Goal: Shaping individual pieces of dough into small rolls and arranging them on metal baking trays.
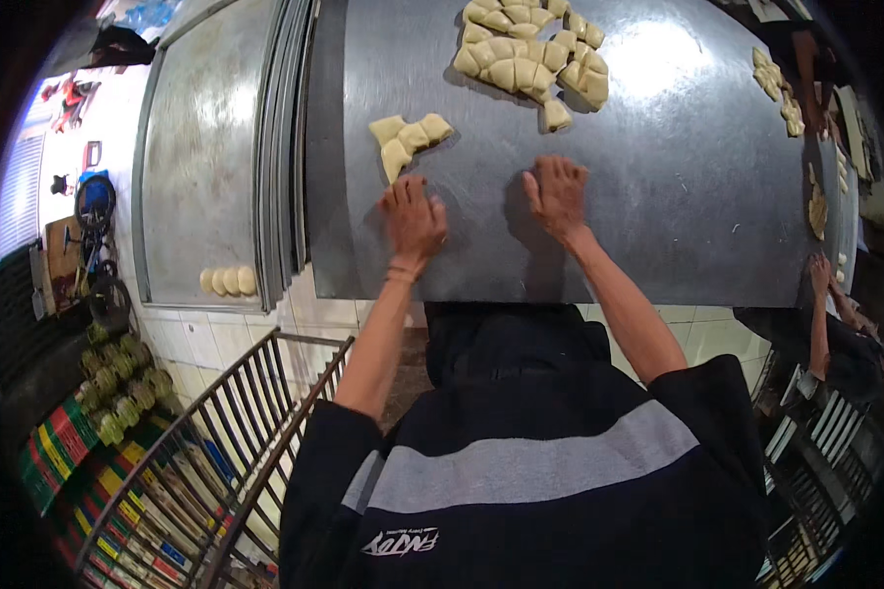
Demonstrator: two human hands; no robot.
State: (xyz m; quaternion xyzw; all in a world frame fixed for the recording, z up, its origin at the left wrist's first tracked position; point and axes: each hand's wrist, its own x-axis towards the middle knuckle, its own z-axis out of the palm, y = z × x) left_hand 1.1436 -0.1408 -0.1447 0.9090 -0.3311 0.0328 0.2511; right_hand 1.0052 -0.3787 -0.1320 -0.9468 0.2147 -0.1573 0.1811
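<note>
My left hand (414, 226) is palm down over the grey metal worktable (481, 245), its fingers curled under. Its fingertips are next to the pointed end of a small cluster of pale dough pieces (411, 137). To the right, my right hand (560, 196) also rests palm down with bent fingers, its thumb toward the left. Whatever lies under either palm is hidden. A bigger heap of cut dough pieces (506, 64) sits at the far middle of the table, beyond my right hand.
Left of the table stands a stack of metal trays (206, 147); the top one carries a short row of dough balls (230, 282). A barred metal rack (226, 432) is at lower left. Other people's arms (820, 324) and more dough pieces (778, 88) are at the right edge.
</note>
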